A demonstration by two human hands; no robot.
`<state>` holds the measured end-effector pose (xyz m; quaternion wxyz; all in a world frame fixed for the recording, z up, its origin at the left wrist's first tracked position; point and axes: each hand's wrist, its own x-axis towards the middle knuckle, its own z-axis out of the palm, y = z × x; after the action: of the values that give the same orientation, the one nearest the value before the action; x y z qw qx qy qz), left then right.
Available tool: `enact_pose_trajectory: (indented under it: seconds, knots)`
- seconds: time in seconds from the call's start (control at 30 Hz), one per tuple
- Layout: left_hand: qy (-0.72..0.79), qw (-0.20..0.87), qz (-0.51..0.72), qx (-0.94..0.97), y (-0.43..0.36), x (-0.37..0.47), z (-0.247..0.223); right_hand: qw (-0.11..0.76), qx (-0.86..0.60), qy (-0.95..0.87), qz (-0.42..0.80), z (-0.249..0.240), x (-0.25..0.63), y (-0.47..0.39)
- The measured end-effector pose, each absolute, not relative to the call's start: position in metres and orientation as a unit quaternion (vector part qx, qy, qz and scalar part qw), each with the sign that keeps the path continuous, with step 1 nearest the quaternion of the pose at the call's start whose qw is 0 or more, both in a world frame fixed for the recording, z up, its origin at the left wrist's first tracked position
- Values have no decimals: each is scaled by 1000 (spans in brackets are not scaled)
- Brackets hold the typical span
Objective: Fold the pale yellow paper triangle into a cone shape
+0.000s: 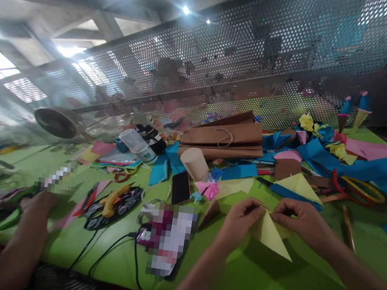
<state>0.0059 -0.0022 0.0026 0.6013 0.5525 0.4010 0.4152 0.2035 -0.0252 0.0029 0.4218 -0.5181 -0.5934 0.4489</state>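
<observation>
A piece of pale yellow paper [276, 238], its lower part coming to a point, hangs between my two hands above the green table. My left hand [244, 215] pinches its upper left edge with closed fingers. Opposite it, my right hand [300, 221] pinches the top right edge. The fingertips of both hands nearly meet there and hide the upper edge. Just left of my left hand stands a small folded brown paper piece [210, 213]. Behind my hands lies another yellow paper sheet [299, 185] over blue paper.
Scissors with red and yellow handles [356, 187] and a pencil-like stick [348, 228] lie to the right. A black phone [180, 188], a cream roll [194, 163] and brown sheets [221, 139] sit behind. At left, a co-worker's hands [39, 202] hold green material near a hot-glue gun [113, 201].
</observation>
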Motion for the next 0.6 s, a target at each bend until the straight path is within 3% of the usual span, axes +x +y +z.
enact_pose_trajectory:
  seconds: [0.6]
  knots:
    - [419, 581, 472, 514, 10, -9, -9, 404, -480, -533, 567, -1, 222, -21]
